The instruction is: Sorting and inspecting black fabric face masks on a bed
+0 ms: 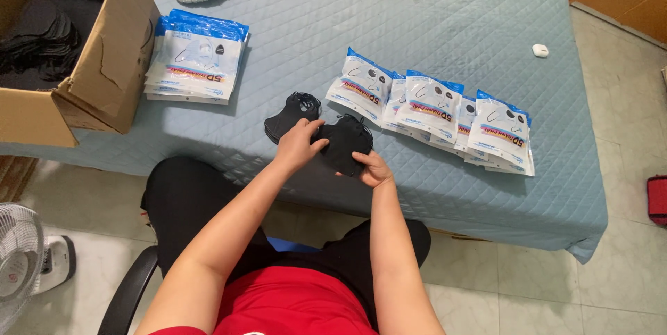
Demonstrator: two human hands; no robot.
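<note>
Both hands hold one black mask [345,142] at the bed's [417,2] near edge: left hand [299,142] closed on its left side, right hand [375,168] pinching its lower right corner.

Cardboard box [90,78] cut off left

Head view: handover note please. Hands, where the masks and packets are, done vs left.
Left hand: gripping the black masks at their left edge.
Right hand: holding the same masks from below right.
More black masks lie on the blue quilt just behind the left hand.
Done: a row of packets fanned to the right; a stack of packets at left by the cardboard box.
Left: the masks in hand and the pile are unpacked; the box holds more dark items, unclear what.
</note>
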